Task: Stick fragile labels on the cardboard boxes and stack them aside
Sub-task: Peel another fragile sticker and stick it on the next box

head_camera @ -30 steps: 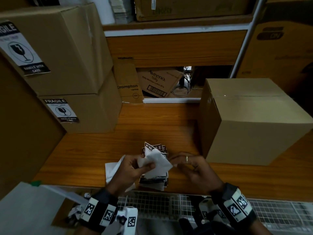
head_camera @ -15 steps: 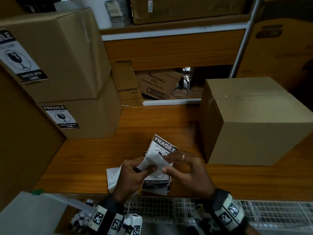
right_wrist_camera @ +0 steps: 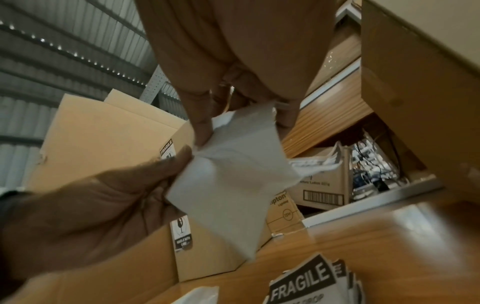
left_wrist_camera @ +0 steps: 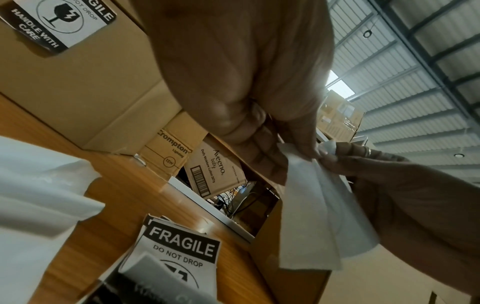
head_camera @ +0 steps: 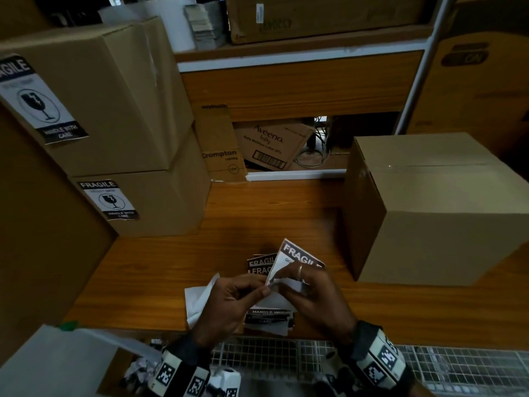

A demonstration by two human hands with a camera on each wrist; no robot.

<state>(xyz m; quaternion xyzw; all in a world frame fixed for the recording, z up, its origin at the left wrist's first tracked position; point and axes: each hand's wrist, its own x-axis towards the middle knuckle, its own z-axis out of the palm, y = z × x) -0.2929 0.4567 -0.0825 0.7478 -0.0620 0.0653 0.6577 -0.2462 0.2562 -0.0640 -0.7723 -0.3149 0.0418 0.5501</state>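
A: What are the hands doing?
B: The left hand (head_camera: 229, 299) pinches the white backing paper (left_wrist_camera: 311, 207), and the right hand (head_camera: 312, 293) pinches the black-and-white "FRAGILE" paper label (head_camera: 297, 257); both have their fingers curled.

A: Below them?
B: A pile of the same printed labels (left_wrist_camera: 179, 253) on the wooden tabletop (head_camera: 160, 270).

A: And the boxes?
B: A plain brown cardboard box (head_camera: 438, 207) stands beyond the right hand. Two stacked, labelled cardboard boxes (head_camera: 120, 133) stand far beyond the left hand.
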